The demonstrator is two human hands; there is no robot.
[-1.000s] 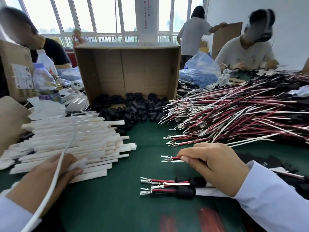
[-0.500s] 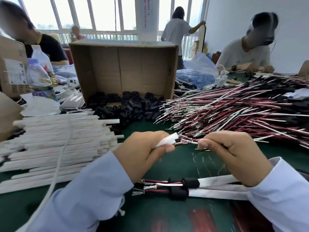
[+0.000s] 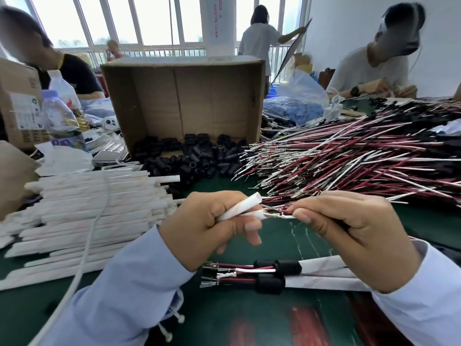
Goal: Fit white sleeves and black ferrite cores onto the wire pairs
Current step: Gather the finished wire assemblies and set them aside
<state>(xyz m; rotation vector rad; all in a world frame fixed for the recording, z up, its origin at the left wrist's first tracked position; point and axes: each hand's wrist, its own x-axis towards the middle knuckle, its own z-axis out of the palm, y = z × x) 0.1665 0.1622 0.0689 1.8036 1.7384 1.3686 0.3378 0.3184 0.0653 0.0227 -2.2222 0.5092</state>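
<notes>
My left hand (image 3: pixel 209 226) grips a white sleeve (image 3: pixel 243 207) with its open end pointing right. My right hand (image 3: pixel 349 236) pinches a red-and-white wire pair (image 3: pixel 279 213) whose metal terminals sit at the sleeve's mouth. Below my hands lie finished wire pairs (image 3: pixel 249 273) with black ferrite cores (image 3: pixel 287 269) and white sleeves on the green table (image 3: pixel 249 320). A stack of white sleeves (image 3: pixel 87 208) lies to the left. Loose ferrite cores (image 3: pixel 194 158) spill from a cardboard box (image 3: pixel 184 101). A big heap of wire pairs (image 3: pixel 349 158) fills the right.
A white cable (image 3: pixel 89 236) runs over the sleeve stack toward me. Bottles (image 3: pixel 62 108) and a small carton (image 3: pixel 20 103) stand at the far left. Other people sit and stand around the table's far side. A blue bag (image 3: pixel 291 108) lies behind the wires.
My left hand left the sleeve stack with a sleeve and rose to the middle. My right hand lifted a wire pair off the table to meet the sleeve's mouth.
</notes>
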